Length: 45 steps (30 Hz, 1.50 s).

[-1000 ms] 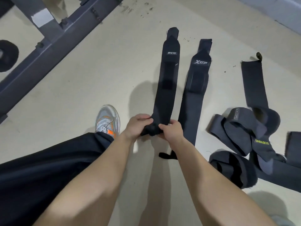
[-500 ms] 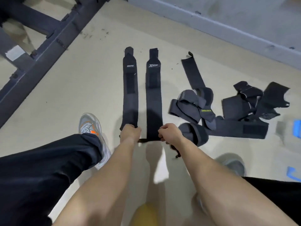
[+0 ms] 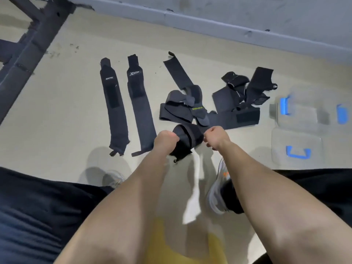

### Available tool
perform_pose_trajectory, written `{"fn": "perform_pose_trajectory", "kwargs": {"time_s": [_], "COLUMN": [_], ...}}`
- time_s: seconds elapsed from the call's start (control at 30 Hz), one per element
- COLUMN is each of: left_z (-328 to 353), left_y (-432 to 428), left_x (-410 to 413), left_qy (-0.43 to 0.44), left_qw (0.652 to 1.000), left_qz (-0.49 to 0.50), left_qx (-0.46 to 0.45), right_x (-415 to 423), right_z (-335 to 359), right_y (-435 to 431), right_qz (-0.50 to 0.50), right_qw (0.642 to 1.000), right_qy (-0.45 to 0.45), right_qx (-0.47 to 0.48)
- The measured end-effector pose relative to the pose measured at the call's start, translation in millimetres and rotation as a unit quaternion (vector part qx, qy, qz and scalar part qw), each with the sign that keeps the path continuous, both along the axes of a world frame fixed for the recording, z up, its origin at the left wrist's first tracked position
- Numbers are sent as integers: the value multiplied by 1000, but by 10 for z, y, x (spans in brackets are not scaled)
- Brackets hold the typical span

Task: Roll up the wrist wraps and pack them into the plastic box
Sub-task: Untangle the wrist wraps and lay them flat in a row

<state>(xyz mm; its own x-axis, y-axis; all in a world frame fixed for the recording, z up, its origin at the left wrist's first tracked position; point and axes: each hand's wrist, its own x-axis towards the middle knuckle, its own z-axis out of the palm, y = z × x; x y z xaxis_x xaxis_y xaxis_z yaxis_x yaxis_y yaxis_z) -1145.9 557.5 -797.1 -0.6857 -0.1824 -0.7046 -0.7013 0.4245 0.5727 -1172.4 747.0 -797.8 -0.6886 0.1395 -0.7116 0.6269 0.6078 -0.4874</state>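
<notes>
Two black wrist wraps (image 3: pixel 112 107) (image 3: pixel 138 105) lie flat side by side on the floor at the left. A tangled heap of grey and black wraps (image 3: pixel 181 109) sits in the middle, with another heap (image 3: pixel 242 94) to its right. Just in front of the middle heap is a loosely curled black wrap (image 3: pixel 188 138). My left hand (image 3: pixel 165 140) grips its left side, and my right hand (image 3: pixel 217 136) pinches its right edge with curled fingers. The clear plastic box (image 3: pixel 301 115) with blue latches stands at the far right, its lid (image 3: pixel 297 147) lying in front of it.
A dark metal frame (image 3: pixel 28 60) crosses the upper left. A grey wall base (image 3: pixel 228 23) runs along the back. My shoes (image 3: pixel 114 180) (image 3: pixel 217 199) and black-clad legs fill the lower corners. A blurred yellow object (image 3: pixel 171 242) shows at the bottom.
My hands let go of the two long wraps, which now lie flat, and moved right to the curled wrap. The view swung right, and the plastic box and lid came into view.
</notes>
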Motion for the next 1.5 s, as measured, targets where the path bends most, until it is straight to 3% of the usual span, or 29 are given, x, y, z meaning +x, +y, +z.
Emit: {"fn": "perform_pose_trajectory", "kwargs": {"time_s": [0.17, 0.33, 0.4, 0.5, 0.57, 0.63, 0.77, 0.9, 1.07, 1.2, 1.3, 1.5], "left_z": [-320, -615, -723, -883, -976, -1087, -1204, -1115, -941, -614, -346, -1], "left_y": [166, 253, 279, 298, 246, 146, -18, -109, -271, -358, -347, -259], "left_x": [-220, -842, -1085, -1395, -1579, -1726, -1832, -1730, -1643, -1592, -1583, -1559], "left_qy": [-19, 76, 147, 254, 258, 209, 139, 117, 56, 43, 34, 45], "left_qw": [999, 996, 969, 885, 867, 868, 918, 957, 989, 995, 970, 959], "left_qz": [6, -31, -115, -204, -221, -256, -248, -217, -137, 7, 149, 160], "left_qx": [26, -44, -163, -331, -364, -370, -276, -152, 0, 90, 190, 231], "right_x": [-223, -722, -918, -1145, -1234, -1291, -1365, -1407, -1483, -1557, -1595, -1574], "right_z": [-404, -736, -880, -1083, -1193, -1262, -1368, -1320, -875, -401, -114, 179], "right_y": [135, 98, 59, -8, -46, -76, -49, 37, 141, 191, 183, 142], "right_qz": [-54, -72, -53, -25, -19, -13, -25, -114, -218, -253, -273, -292], "right_qw": [998, 995, 994, 991, 991, 989, 990, 988, 959, 921, 894, 887], "right_qy": [4, 56, 82, 94, 74, 56, 40, 88, 161, 186, 191, 184], "right_qx": [33, 35, 54, 91, 113, 136, 130, 51, -83, -230, -299, -308]}}
